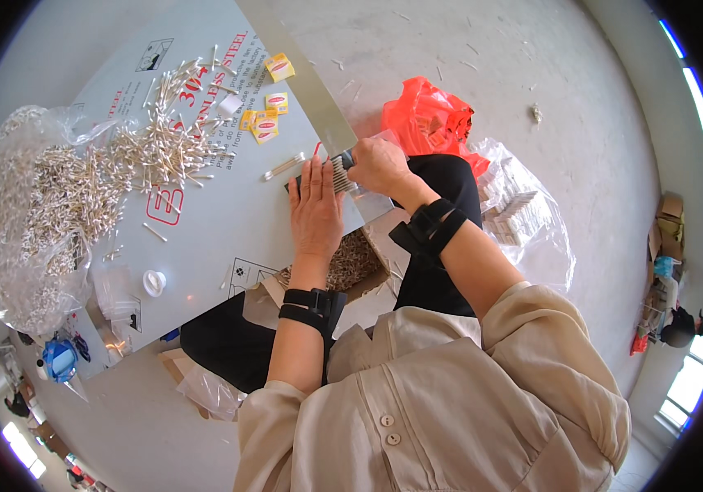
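Rests the left hand point(316, 209) flat, fingers nearly straight, over a dark, pale-ribbed tool point(338, 175) at the edge of the surface point(204, 242), partly hiding it; cannot tell of any hold beneath. Grips the tool's right end with the curled right hand point(379, 168), covering most of that end. Shows cotton swabs point(285, 167) just beside the left fingertips, and a cardboard box point(373, 281) partly covered by the left forearm, with brown contents point(353, 261) too small to make out.

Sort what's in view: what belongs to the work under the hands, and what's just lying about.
Seems to belong:
- dark-handled tool in the right hand
- small bunch of swabs beside the left hand
- heaped swabs on the table

Seems to be lying about:
- red plastic bag on the floor
- white round container, untouched
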A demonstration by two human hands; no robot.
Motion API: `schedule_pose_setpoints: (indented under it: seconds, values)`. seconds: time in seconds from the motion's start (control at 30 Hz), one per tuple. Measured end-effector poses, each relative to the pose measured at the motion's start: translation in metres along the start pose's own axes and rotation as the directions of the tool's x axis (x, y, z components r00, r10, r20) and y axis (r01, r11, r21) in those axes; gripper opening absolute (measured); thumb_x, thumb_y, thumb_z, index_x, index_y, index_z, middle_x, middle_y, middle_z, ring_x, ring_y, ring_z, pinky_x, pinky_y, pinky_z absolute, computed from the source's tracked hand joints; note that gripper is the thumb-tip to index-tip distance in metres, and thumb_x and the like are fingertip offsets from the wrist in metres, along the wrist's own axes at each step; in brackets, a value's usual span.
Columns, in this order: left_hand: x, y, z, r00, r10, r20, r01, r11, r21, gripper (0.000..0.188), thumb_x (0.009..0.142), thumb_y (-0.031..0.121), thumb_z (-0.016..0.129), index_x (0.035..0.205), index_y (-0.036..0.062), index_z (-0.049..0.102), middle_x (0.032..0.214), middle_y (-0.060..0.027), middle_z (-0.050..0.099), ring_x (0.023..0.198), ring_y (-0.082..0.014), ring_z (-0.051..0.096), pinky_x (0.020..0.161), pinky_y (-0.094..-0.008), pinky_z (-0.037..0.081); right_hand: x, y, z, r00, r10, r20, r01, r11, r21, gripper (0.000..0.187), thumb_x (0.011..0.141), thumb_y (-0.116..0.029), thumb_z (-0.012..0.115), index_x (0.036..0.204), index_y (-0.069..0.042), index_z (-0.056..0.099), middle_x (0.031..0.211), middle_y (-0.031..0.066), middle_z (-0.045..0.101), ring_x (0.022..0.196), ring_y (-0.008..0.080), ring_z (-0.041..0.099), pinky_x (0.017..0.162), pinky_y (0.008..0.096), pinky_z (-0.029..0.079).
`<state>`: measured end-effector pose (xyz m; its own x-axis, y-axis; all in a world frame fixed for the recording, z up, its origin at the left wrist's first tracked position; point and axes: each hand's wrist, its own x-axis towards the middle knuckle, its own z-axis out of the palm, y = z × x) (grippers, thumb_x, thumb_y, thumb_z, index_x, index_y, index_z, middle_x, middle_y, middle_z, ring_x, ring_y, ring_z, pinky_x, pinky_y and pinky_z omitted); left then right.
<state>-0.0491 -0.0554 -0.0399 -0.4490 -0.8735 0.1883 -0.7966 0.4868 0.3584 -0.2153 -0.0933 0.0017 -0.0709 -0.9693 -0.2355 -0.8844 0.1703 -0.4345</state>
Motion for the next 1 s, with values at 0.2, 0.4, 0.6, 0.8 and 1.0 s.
schedule_pose_setpoints:
  seconds: [0.2,0.4,0.6,0.8,1.0]
  values:
    - [-0.001,0.005,-0.008,1.000,-0.003,0.026,0.003,1.000,-0.013,0.068,0.093,0.031,0.059,0.150,0.0069,0.030,0.156,-0.0135,0.030,0.146,-0.0291,0.026,0.116,-0.0529,0.019,-0.001,-0.007,-0.010,0.994,0.048,0.095,-0.045,0.999,-0.026,0.024,0.070,-0.018,0.065,0.084,0.001,0.070,0.083,0.0227,0.069,0.082,0.0379,0.069,0.073,0.0440,0.055]
    - [-0.002,0.010,-0.012,0.998,-0.007,0.055,0.006,1.000,0.019,0.073,0.094,0.038,0.055,0.152,0.0059,0.025,0.157,-0.0159,0.026,0.147,-0.0314,0.022,0.116,-0.0541,0.018,0.002,0.000,-0.001,1.000,-0.003,0.008,0.003,1.000,-0.007,0.022,0.066,-0.020,0.064,0.074,0.000,0.070,0.073,0.0207,0.066,0.070,0.0378,0.066,0.064,0.0458,0.053]
    - [-0.001,0.009,-0.003,0.998,-0.050,0.047,0.048,0.998,0.041,0.070,0.095,0.036,0.054,0.152,0.0054,0.025,0.158,-0.0155,0.025,0.147,-0.0316,0.022,0.117,-0.0522,0.016,0.002,-0.008,-0.009,0.992,0.046,0.114,-0.043,0.999,-0.023,0.025,0.070,-0.020,0.065,0.083,0.000,0.071,0.084,0.0210,0.070,0.082,0.0372,0.069,0.072,0.0443,0.055]
    - [0.002,0.015,0.005,0.995,-0.102,-0.002,0.102,0.991,0.086,0.064,0.096,0.031,0.053,0.149,0.0035,0.030,0.157,-0.0160,0.027,0.147,-0.0300,0.024,0.118,-0.0506,0.016,0.002,-0.003,-0.007,0.995,0.048,0.088,-0.052,0.997,0.048,0.024,0.069,-0.022,0.065,0.078,-0.001,0.071,0.080,0.0214,0.069,0.078,0.0379,0.068,0.070,0.0448,0.054]
    - [0.009,0.017,0.004,0.990,-0.143,0.019,0.140,0.985,0.096,0.063,0.096,0.031,0.052,0.149,0.0035,0.030,0.157,-0.0155,0.027,0.147,-0.0308,0.023,0.118,-0.0507,0.016,0.005,0.005,-0.001,0.997,0.043,0.067,-0.047,0.997,0.066,0.023,0.068,-0.022,0.065,0.076,-0.001,0.070,0.078,0.0222,0.068,0.076,0.0396,0.067,0.068,0.0460,0.054]
